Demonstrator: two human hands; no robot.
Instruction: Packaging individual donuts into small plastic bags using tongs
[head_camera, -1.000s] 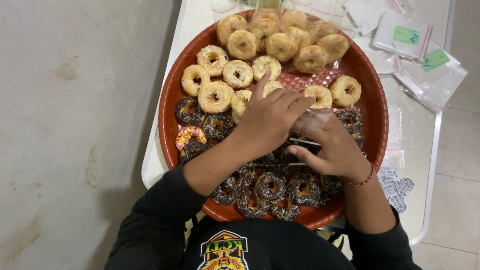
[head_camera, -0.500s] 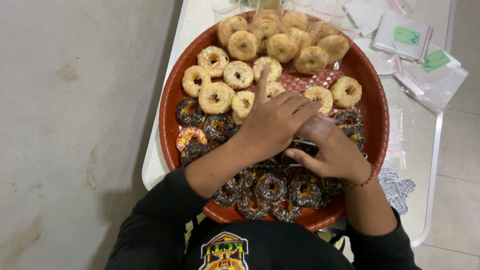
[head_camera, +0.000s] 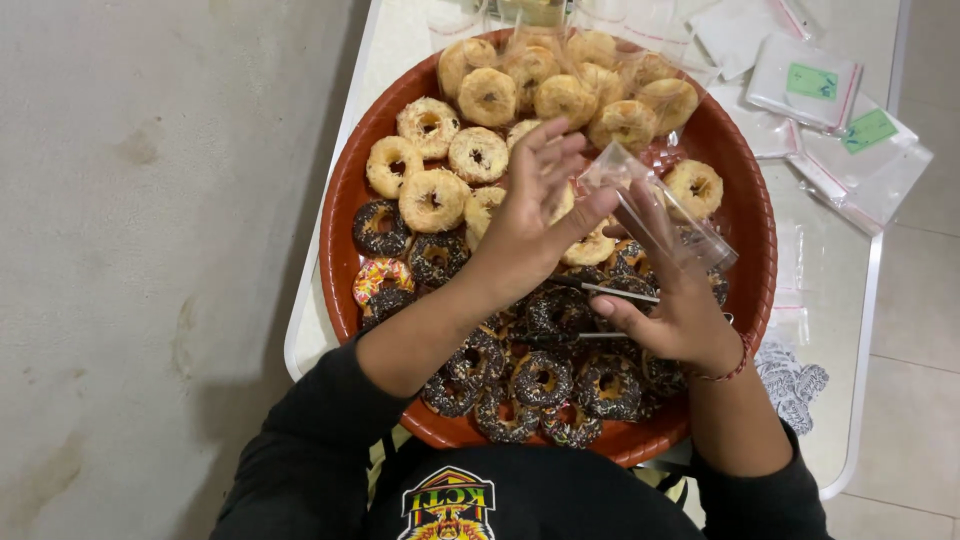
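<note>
Clear bag is pinched between both hands over the red tray: left hand grips its far-left corner, right hand its near side. Plain doughnuts lie far, chocolate doughnuts near, spare bags right on the worktop.

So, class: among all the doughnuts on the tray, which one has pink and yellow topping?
The doughnut at the tray's left edge, beside the dark chocolate ones. It alone has pink and yellow topping; the rest are pale or dark.
</note>
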